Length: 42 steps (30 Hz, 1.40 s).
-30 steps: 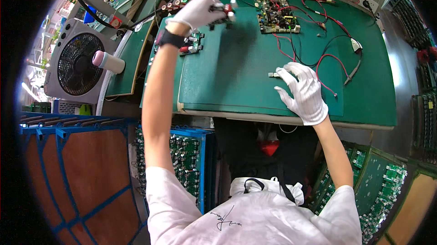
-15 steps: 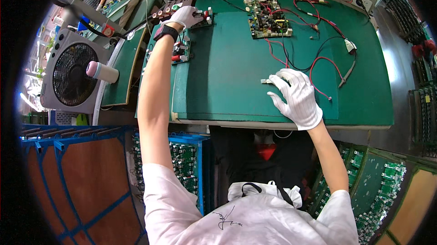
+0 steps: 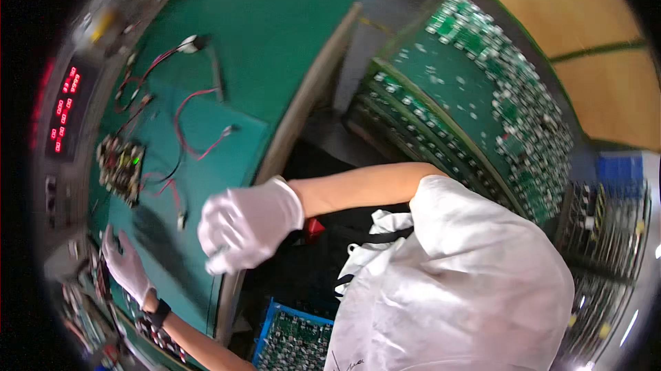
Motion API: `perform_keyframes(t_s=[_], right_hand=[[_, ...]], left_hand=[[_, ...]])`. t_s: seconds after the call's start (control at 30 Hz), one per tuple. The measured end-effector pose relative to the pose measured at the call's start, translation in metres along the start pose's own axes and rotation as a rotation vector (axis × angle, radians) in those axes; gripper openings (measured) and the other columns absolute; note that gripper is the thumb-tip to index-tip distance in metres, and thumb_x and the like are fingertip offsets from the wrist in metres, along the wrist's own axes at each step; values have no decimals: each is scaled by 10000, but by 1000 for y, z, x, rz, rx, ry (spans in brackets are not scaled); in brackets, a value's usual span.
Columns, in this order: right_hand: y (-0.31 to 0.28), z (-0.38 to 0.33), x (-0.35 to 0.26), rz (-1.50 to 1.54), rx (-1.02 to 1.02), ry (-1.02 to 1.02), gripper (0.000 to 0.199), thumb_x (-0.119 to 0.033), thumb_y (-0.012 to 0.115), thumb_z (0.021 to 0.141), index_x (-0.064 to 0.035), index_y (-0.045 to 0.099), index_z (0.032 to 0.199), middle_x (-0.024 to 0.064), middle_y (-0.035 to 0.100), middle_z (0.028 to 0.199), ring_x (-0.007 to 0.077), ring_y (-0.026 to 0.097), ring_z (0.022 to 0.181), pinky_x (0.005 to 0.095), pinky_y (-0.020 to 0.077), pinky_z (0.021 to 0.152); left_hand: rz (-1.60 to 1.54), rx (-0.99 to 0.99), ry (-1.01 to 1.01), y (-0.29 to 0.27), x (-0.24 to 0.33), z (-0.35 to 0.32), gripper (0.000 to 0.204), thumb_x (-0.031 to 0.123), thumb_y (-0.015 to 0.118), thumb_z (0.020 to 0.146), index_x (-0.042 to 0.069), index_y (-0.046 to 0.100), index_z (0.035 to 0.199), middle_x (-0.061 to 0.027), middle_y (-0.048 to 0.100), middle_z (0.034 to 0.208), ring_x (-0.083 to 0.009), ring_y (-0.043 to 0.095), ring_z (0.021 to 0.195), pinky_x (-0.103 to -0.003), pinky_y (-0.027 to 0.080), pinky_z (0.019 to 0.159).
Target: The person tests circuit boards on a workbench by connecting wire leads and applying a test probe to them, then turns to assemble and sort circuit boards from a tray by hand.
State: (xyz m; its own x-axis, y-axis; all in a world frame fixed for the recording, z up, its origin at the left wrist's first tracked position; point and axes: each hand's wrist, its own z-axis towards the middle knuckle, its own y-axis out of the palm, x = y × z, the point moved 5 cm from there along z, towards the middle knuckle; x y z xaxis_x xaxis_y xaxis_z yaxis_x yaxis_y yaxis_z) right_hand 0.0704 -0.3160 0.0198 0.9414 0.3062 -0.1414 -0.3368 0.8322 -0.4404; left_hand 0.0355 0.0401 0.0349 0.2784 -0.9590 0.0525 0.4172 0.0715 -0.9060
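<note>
My right hand point(image 3: 251, 225), in a white glove, is curled closed over the front edge of the green bench mat point(image 3: 296, 33). A greenish bit shows between its blurred fingers; what it is cannot be made out. Farther left, my gloved left hand point(image 3: 128, 265) reaches over the mat with thumb and fingers apart, holding nothing that I can see. Beyond that hand lies a populated circuit board point(image 3: 120, 168) with a small green light glowing on it. Red and black wires point(image 3: 180, 119) run from the board area across the mat, and a small white connector point(image 3: 181, 221) ends one lead.
A test panel with red digits point(image 3: 63, 109) stands along the mat's far side. To the right, a rack point(image 3: 441, 109) carries many small green boards. Another blue-edged tray of boards point(image 3: 292, 336) is below the bench. More racks point(image 3: 599, 233) stand at the far right.
The view has swung to the right, bringing the board rack into sight. My right hand has come off the mat toward the bench edge and closed. My left hand has left the boards it was touching.
</note>
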Motion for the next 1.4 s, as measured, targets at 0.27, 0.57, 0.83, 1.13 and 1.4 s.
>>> perform_keyframes(t_s=[0.27, 0.57, 0.83, 1.13, 1.4], right_hand=[[-205, -149, -30, -697, -344, 662, 179, -231, 741, 866, -115, 741, 1002, 63, 730, 944, 243, 718, 777, 396, 594, 644], [-469, -280, -126, -1659, -522, 1681, 321, -375, 635, 987, -147, 697, 1204, 125, 716, 1129, 344, 704, 1016, 476, 590, 828], [-534, -324, -59, -1765, -597, 1424, 356, -407, 701, 948, -145, 688, 1188, 128, 712, 1184, 338, 691, 1110, 504, 576, 909], [-541, -313, -57, -1682, -737, 1604, 284, -400, 762, 883, -166, 755, 1045, 95, 708, 1157, 321, 681, 1123, 515, 552, 940], [-475, -191, -81, -1659, -477, 842, 217, -186, 806, 803, -146, 704, 990, 39, 670, 1186, 262, 638, 1161, 432, 486, 998]], left_hand=[[44, -54, -5, 73, -13, -15, 471, 360, 505, 1104, -9, 654, 1355, -187, 643, 1401, -370, 598, 1273, -444, 438, 1115], [-11, -95, 6, 72, -11, -12, 456, 321, 507, 1101, -33, 647, 1351, -213, 641, 1391, -375, 623, 1249, -460, 509, 1050], [23, -83, -28, 73, -17, -17, 449, 351, 511, 1103, 19, 654, 1369, -180, 632, 1417, -361, 594, 1292, -448, 465, 1104], [-46, -53, 36, 72, -16, -17, 444, 351, 526, 1097, 31, 653, 1378, -178, 629, 1420, -362, 590, 1295, -440, 463, 1107], [-662, 206, -44, -24, 100, -38, 318, 184, 521, 1098, 1, 696, 1289, -144, 719, 1273, -261, 693, 1150, -403, 543, 1070]])
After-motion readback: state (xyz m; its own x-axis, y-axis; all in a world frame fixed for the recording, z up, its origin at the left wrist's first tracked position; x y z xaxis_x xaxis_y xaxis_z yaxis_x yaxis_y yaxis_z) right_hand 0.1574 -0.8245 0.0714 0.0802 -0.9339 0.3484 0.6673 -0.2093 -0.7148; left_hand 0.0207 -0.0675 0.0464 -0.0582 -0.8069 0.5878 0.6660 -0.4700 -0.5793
